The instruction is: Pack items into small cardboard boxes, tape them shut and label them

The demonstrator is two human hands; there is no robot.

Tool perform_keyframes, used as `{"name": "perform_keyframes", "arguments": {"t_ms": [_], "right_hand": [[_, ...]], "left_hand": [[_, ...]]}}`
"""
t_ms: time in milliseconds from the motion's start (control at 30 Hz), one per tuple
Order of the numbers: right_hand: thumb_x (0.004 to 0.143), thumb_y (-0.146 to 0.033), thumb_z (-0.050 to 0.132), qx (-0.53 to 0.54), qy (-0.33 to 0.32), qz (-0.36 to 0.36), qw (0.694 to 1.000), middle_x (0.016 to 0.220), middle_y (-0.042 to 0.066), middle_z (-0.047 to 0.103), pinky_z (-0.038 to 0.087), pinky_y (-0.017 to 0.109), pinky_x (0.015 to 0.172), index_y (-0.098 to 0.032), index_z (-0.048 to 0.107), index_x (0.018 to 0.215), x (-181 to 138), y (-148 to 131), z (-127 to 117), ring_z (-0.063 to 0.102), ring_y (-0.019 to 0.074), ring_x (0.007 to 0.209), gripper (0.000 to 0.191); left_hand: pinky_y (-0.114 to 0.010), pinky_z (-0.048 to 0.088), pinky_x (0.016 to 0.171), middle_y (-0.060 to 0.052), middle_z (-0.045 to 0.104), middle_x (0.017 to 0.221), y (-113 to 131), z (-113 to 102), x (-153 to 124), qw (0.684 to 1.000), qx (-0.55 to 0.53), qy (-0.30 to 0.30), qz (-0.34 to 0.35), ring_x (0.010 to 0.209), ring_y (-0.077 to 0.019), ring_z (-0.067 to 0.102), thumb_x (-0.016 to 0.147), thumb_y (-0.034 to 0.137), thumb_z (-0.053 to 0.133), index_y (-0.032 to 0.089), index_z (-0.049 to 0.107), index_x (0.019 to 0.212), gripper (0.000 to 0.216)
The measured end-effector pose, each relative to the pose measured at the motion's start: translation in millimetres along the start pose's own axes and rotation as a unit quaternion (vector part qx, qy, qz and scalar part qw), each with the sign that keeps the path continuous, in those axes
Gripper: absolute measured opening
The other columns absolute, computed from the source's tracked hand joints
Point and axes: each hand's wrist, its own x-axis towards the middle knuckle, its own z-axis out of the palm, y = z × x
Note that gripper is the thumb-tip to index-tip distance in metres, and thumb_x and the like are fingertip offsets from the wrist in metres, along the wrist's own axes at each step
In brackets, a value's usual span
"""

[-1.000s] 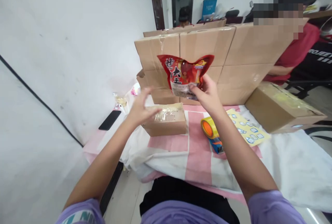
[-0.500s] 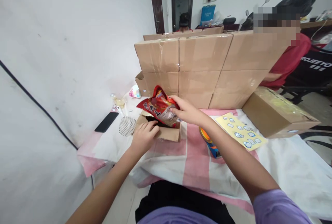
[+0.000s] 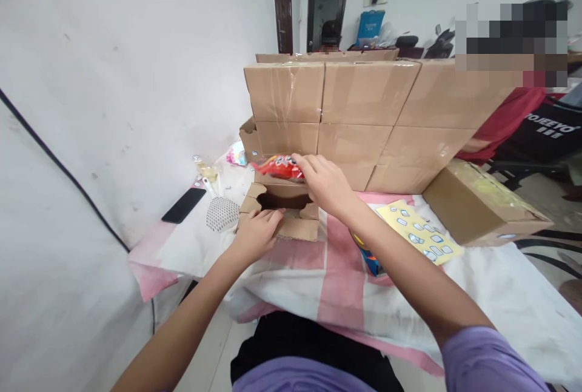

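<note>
A small open cardboard box (image 3: 297, 229) sits on the cloth in front of me, its flaps folded out and its inside dark. My left hand (image 3: 258, 233) grips the box's near left edge, fingers curled over the flap. Above the box's far side, my right hand (image 3: 326, 183) is closed on a red snack bag (image 3: 278, 166). The bag lies nearly flat, its printed face seen at a slant, and the fingers cover its right end. Under my right forearm, a blue and yellow packet (image 3: 371, 262) is partly hidden.
Stacked cardboard boxes (image 3: 354, 95) form a wall behind. A phone (image 3: 184, 205) and a hairbrush (image 3: 222, 213) lie left. A yellow sticker sheet (image 3: 416, 231) and another box (image 3: 491, 204) are right. A person in a red sleeve (image 3: 504, 119) sits beyond the boxes.
The red snack bag has moved up and away from over the box opening and tipped flatter, still in my right hand. My left hand stays on the box.
</note>
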Motion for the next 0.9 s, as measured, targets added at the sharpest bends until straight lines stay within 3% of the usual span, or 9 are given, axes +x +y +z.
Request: {"name": "perform_keyframes", "arguments": {"t_ms": [100,200,300,400,467,567,700,800,900], "right_hand": [[0.093,-0.001,0.044,-0.059,-0.053,-0.108,0.991,0.132,0.016,0.067,0.046,0.039,0.089,-0.015,0.046,0.152,3.5,8.8,8.4,0.057,0.0292,0.115,0.061],[0.092,0.0,0.045,-0.083,-0.082,-0.132,0.984,0.132,0.015,0.066,0.043,0.038,0.089,-0.019,0.048,0.151,8.9,16.9,16.6,0.056,0.0286,0.115,0.062],[0.095,-0.003,0.045,-0.086,-0.122,-0.105,0.983,0.124,0.014,0.068,0.042,0.037,0.087,-0.022,0.055,0.146,19.6,20.6,14.2,0.059,0.0277,0.109,0.055],[0.099,-0.01,0.045,-0.067,-0.146,-0.076,0.984,0.12,0.014,0.069,0.044,0.036,0.083,-0.022,0.057,0.144,32.1,15.5,2.6,0.061,0.0277,0.106,0.048],[0.098,-0.012,0.047,-0.044,-0.146,-0.053,0.987,0.12,0.014,0.07,0.045,0.035,0.08,-0.021,0.054,0.147,37.9,5.9,-5.8,0.063,0.028,0.104,0.05],[0.099,-0.009,0.041,-0.007,-0.094,-0.009,0.996,0.124,0.016,0.069,0.048,0.037,0.081,-0.016,0.045,0.155,40.1,-16.5,-11.9,0.062,0.0296,0.108,0.056],[0.102,-0.013,0.034,0.11,-0.006,0.035,0.993,0.137,0.016,0.065,0.05,0.039,0.093,-0.016,0.036,0.159,35.4,-45.0,-2.3,0.06,0.0297,0.121,0.057],[0.103,-0.019,0.041,0.208,-0.051,0.068,0.975,0.135,0.013,0.068,0.051,0.037,0.096,-0.018,0.045,0.151,32.0,-46.5,13.6,0.064,0.0277,0.12,0.049],[0.102,-0.02,0.045,0.177,-0.133,0.078,0.972,0.128,0.013,0.072,0.052,0.039,0.092,-0.02,0.056,0.138,30.9,-32.2,28.5,0.068,0.0294,0.114,0.038]], "left_hand": [[-0.045,0.047,0.098,-0.013,0.068,0.137,1.9,-2.5,0.7,1.0,-0.014,-0.011,-0.011,0.125,-0.0296,0.064,0.081,0.009,0.053,0.017,0.055,0.134,0.054],[-0.051,0.045,0.104,-0.013,0.069,0.137,-3.7,-6.3,-0.6,0.999,-0.024,-0.001,-0.038,0.121,-0.0323,0.065,0.082,0.021,0.062,0.02,0.056,0.138,0.056],[-0.067,0.035,0.111,-0.015,0.067,0.139,-20.2,-8.2,-5.4,0.995,0.021,0.028,-0.091,0.129,-0.0424,0.058,0.079,0.032,0.07,0.023,0.06,0.136,0.058],[-0.076,0.028,0.109,-0.015,0.047,0.161,-40.3,-9.0,-9.2,0.992,0.073,0.042,-0.098,0.145,-0.0522,0.037,0.076,0.032,0.074,0.024,0.067,0.122,0.047],[-0.075,0.028,0.11,-0.011,0.043,0.165,-50.6,-9.7,-8.1,0.996,0.065,0.021,-0.055,0.148,-0.0509,0.032,0.077,0.032,0.073,0.026,0.069,0.119,0.043],[-0.07,0.028,0.112,-0.012,0.06,0.147,-58.0,-10.0,-1.7,1.0,0.019,-0.016,-0.006,0.143,-0.0441,0.04,0.081,0.036,0.069,0.027,0.066,0.127,0.047],[-0.064,0.033,0.109,-0.015,0.061,0.135,-57.6,-6.0,3.6,0.999,0.036,0.008,-0.001,0.129,-0.0421,0.047,0.08,0.04,0.07,0.027,0.066,0.13,0.052],[-0.061,0.038,0.104,-0.019,0.055,0.137,-58.4,-1.0,-1.3,0.996,0.069,0.051,-0.016,0.126,-0.044,0.046,0.079,0.039,0.071,0.026,0.068,0.13,0.053],[-0.062,0.041,0.101,-0.021,0.05,0.144,-62.7,3.9,-9.0,0.993,0.068,0.083,-0.047,0.128,-0.0451,0.043,0.08,0.039,0.07,0.025,0.07,0.126,0.049]]}}
